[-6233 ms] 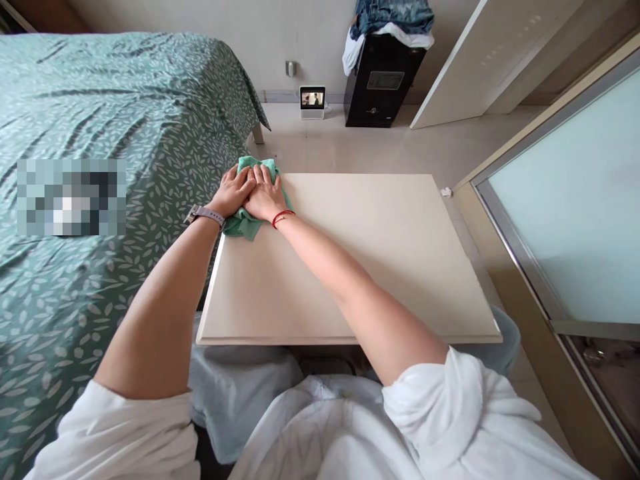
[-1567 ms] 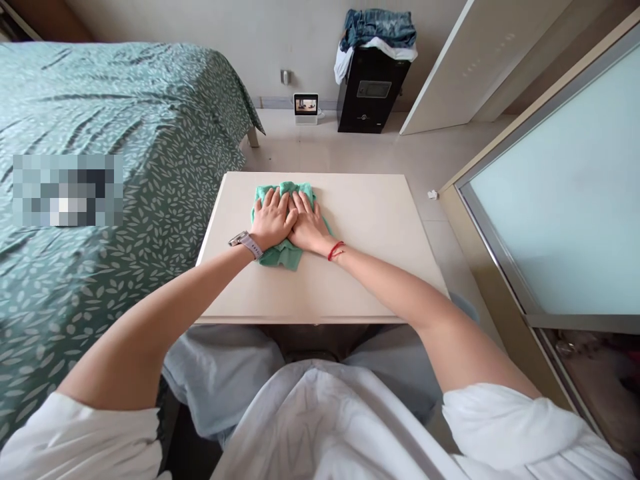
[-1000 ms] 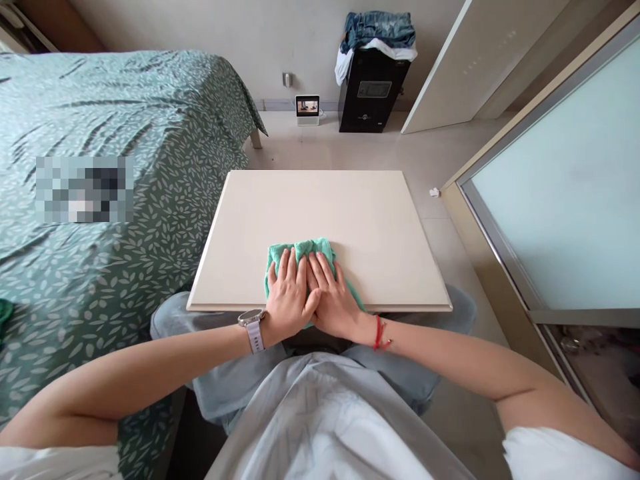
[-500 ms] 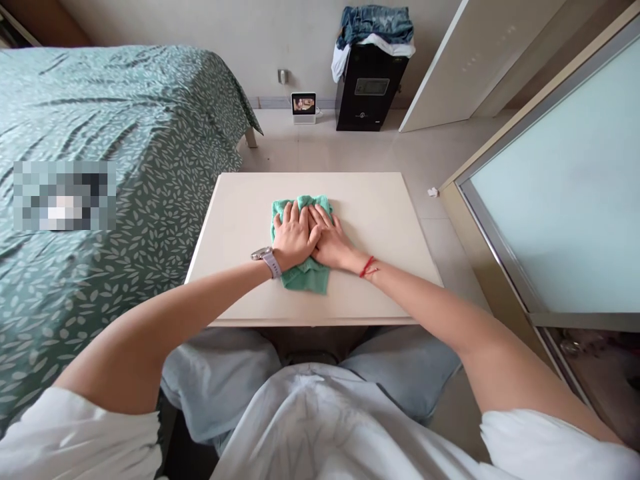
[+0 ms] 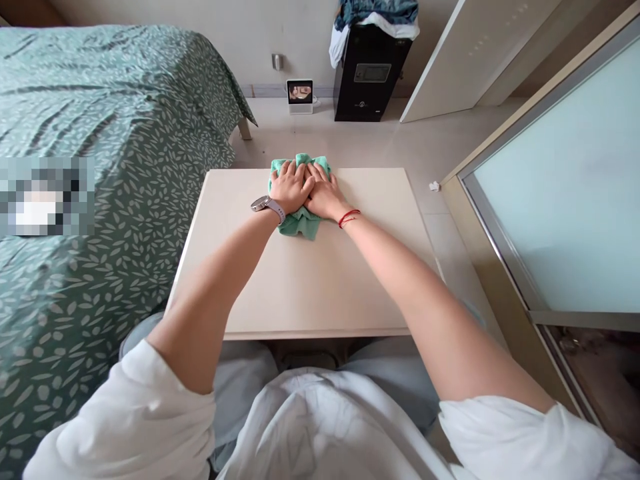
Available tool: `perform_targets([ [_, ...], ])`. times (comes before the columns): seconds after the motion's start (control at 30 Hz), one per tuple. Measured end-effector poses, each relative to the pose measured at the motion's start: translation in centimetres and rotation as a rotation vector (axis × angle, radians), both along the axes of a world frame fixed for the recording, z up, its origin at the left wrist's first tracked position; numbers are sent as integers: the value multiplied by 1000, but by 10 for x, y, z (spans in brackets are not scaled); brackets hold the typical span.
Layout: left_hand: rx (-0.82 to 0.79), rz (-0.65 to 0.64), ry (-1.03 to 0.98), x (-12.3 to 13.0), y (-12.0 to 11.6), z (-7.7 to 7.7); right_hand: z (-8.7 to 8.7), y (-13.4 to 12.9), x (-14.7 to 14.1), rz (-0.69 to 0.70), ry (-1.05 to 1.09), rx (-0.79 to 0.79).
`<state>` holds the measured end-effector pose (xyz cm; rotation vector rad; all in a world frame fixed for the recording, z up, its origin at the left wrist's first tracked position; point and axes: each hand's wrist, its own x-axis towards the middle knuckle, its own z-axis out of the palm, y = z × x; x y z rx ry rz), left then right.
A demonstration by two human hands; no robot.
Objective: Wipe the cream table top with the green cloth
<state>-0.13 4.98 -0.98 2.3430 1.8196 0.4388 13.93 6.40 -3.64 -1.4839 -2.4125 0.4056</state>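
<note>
A green cloth [image 5: 300, 225] lies rumpled at the far edge of the cream-coloured table [image 5: 320, 287], its back part reaching that edge. My left hand [image 5: 291, 187] presses flat on the cloth, fingers stretched forward and apart, with a watch on the wrist. Beside it my right hand [image 5: 323, 193] also lies flat on the cloth, fingers extended; its thumb side is partly covered by my left hand. A red string bracelet circles the right wrist. Both arms reach forward across the tabletop.
To the left stands a bed with a green leaf-patterned cover [image 5: 165, 133]. A small screen device [image 5: 301, 93] and a black cabinet [image 5: 370, 80] topped with clothes stand by the wall. A frosted sliding door [image 5: 565, 193] is at right; a crumpled white scrap [image 5: 434, 187] lies on the floor.
Both hands have pushed the cloth away from me, from the middle of the table to its far edge. My arms are straighter, and the view has shifted slightly.
</note>
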Motion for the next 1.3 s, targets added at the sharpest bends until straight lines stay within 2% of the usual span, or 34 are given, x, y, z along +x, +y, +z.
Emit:
perform_targets([
  [0.17,-16,32,78,3,4,9,0,9,-3,-37,45,3],
  [0.27,-6,43,78,3,3,9,4,6,-3,-40,55,9],
  [0.4,-8,61,68,3,-4,4,11,-6,-2,-45,20,-19],
  [0.53,-20,68,76,5,-24,3,13,-28,0,-33,20,-10],
  [0.73,-33,68,81,11,-78,6,13,-83,8,-20,-38,4],
  [0.83,-44,41,90,16,-114,8,13,-120,15,-10,-47,6],
  [1.1,-93,35,48,32,-216,8,3,-217,50,118,-26,43],
  [1.2,-111,39,0,37,-240,7,4,-234,58,103,19,44],
  [1.3,-129,42,-28,39,-250,5,7,-239,55,30,24,42],
])
